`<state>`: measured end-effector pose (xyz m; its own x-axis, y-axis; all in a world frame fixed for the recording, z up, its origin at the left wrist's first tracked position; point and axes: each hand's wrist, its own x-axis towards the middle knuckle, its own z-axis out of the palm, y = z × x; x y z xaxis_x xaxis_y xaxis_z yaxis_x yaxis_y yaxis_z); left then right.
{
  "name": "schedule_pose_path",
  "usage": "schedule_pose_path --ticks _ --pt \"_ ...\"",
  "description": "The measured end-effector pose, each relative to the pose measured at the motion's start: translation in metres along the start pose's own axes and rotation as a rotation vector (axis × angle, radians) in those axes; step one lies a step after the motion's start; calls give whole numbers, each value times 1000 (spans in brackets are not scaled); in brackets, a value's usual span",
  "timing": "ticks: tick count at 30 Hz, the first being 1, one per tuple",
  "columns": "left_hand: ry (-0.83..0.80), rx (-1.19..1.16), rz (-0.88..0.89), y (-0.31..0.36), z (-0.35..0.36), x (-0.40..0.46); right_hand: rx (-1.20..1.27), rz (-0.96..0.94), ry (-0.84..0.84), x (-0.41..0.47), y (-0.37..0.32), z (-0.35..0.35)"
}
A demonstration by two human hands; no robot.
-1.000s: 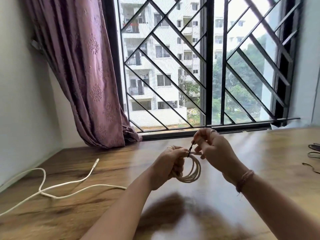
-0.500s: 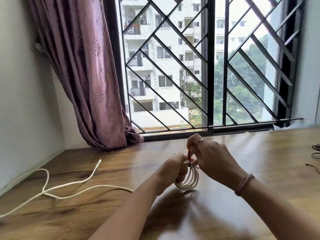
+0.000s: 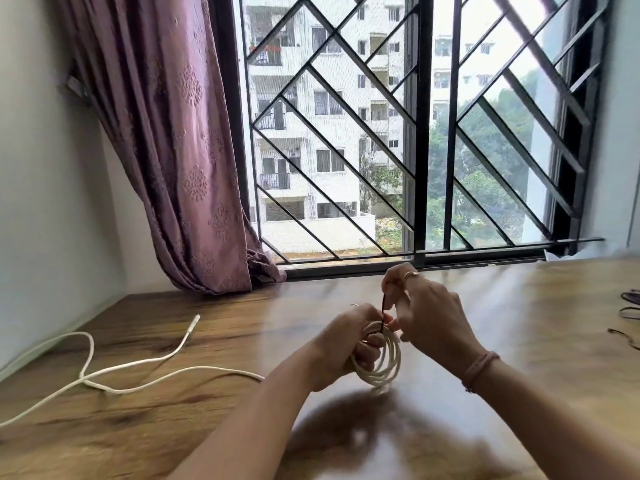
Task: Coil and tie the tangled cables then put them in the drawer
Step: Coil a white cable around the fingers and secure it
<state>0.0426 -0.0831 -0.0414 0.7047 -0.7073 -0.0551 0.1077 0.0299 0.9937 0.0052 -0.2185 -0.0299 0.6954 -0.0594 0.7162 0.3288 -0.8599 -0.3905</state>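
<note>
Lower centre of frame: coiled white round cable (image 3: 381,362), loops upright, gripped by the left hand (image 3: 341,344). Right hand (image 3: 427,317), just above-right, pinches a thin dark tie (image 3: 383,315) rising from the coil's top. A loose white cable (image 3: 114,372) trails lower left on the wooden table (image 3: 519,306); dark cords (image 3: 628,303) lie at the right edge. No drawer visible.

The left hand (image 3: 341,348) gripped a coiled white cable (image 3: 382,362), its fingers curled through the loops, the coil hanging just above the wooden table (image 3: 519,323). Just above those fingers, the right hand (image 3: 429,317) pinched a thin dark tie (image 3: 383,313) that ran down to the top of the coil. Well left of both hands, a loose white cable (image 3: 138,365) sprawled across the wood. Dark cables (image 3: 628,306) lay far right of the fingers, at the table's edge.
</note>
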Motion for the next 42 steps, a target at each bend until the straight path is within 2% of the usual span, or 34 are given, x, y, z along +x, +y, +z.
schedule_pose_path --ticks 4,8,14,19,23,25,29,32,34,37,40,42 --pt "132 280 125 -8 6 1 18 95 -82 5 9 -1" --pt "142 536 213 -10 6 2 124 157 -171 7 16 1" --pt "126 670 269 -13 5 3 258 291 -179 7 22 1" --pt "182 693 321 -17 3 8 45 235 -131 7 17 1" --pt "135 824 429 -18 2 5 -74 213 -176 8 17 -2" --pt "105 935 519 -17 1 1 65 270 -247 8 19 -4" --pt "90 1020 683 -10 -5 -8 599 510 -385 5 18 -4" --pt "89 938 757 -8 -3 -12 767 621 -534 1 14 1" --pt "84 899 744 -9 -2 -12 779 632 -568 -1 12 4" --pt "102 863 710 -10 -4 -8 695 544 -404 1 10 0" --pt "148 853 636 -11 -2 -2 441 292 -130 6 4 -6" --pt "181 777 577 -11 0 1 340 166 -22 7 -2 -9"
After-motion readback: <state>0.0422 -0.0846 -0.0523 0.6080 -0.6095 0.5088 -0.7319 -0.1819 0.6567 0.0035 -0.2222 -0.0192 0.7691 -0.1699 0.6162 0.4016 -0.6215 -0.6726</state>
